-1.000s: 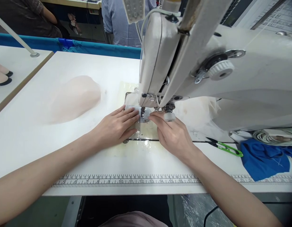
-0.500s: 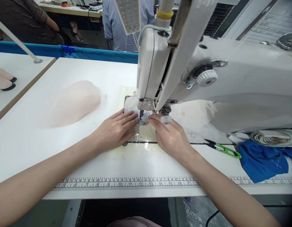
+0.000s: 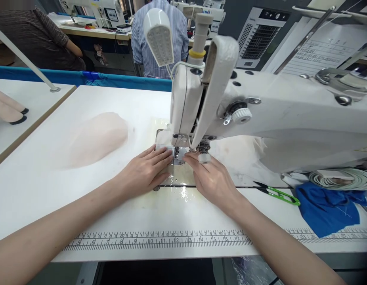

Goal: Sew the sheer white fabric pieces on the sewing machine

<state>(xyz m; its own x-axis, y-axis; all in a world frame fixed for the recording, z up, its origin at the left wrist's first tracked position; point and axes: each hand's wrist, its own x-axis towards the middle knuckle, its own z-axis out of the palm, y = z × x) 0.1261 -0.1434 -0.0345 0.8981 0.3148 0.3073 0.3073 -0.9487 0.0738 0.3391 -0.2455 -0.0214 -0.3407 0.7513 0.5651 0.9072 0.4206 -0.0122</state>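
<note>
A white sewing machine [image 3: 260,114] stands on the white table [image 3: 52,178]. My left hand [image 3: 146,170] lies flat with fingers stretched out, pressing a small pale piece [image 3: 165,149] on the needle plate just left of the presser foot [image 3: 179,152]. My right hand [image 3: 211,178] rests to the right of the foot, its fingertips touching the plate beside the needle. Whether those fingers pinch anything is hidden. A thin sheer fabric [image 3: 243,148] lies under the machine arm to the right.
A pale pink fabric pile [image 3: 97,136] lies at the left. Green thread snips [image 3: 280,194], blue cloth [image 3: 326,208] and coiled white tape [image 3: 342,178] sit at the right. A printed ruler [image 3: 156,239] runs along the front edge. Two people are at the back.
The camera has tilted up, showing more of the room behind. Both hands stay at the presser foot in nearly the same pose.
</note>
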